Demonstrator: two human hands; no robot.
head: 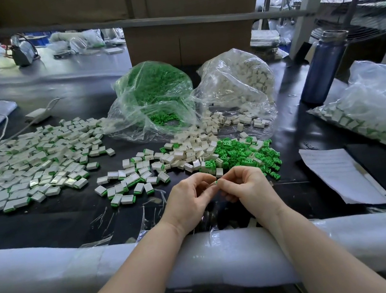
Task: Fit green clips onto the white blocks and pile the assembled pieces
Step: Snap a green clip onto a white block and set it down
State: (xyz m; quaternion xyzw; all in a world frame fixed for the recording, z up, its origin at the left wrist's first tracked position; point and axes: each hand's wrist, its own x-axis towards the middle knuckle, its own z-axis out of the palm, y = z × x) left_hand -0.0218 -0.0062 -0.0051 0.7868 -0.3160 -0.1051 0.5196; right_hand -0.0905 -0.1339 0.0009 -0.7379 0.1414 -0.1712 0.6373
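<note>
A dark, glossy work table (69,225) is stretching across the view, its near edge wrapped in a thick roll of white foam padding (55,270), and a tall brown cardboard box (187,40) is standing at its far side. To the right, a large clear plastic bag of finished white-and-green pieces (375,110) is lying on its side, near a sheet of white paper (337,173) and a dark blue metal bottle (322,68). In front of the box, a clear plastic bag of loose green clips (153,97) is sitting beside a clear plastic bag of white blocks (240,82), both open and spilling toward the person. A broad pile of assembled white blocks with green edges (28,167) is spreading over the left half of the table, with a smaller scatter of assembled pieces (129,180) lying nearer the middle. A heap of loose white blocks (194,148) is touching a heap of loose green clips (245,154) just beyond the hands. The left hand (189,199) and the right hand (250,188) are meeting low over the table near its front edge, forearms resting on the padding. Both sets of fingers are curling inward, and their tips are pinching one small white block with a bit of green showing (215,183) between them; how far the clip is seated cannot be told.
</note>
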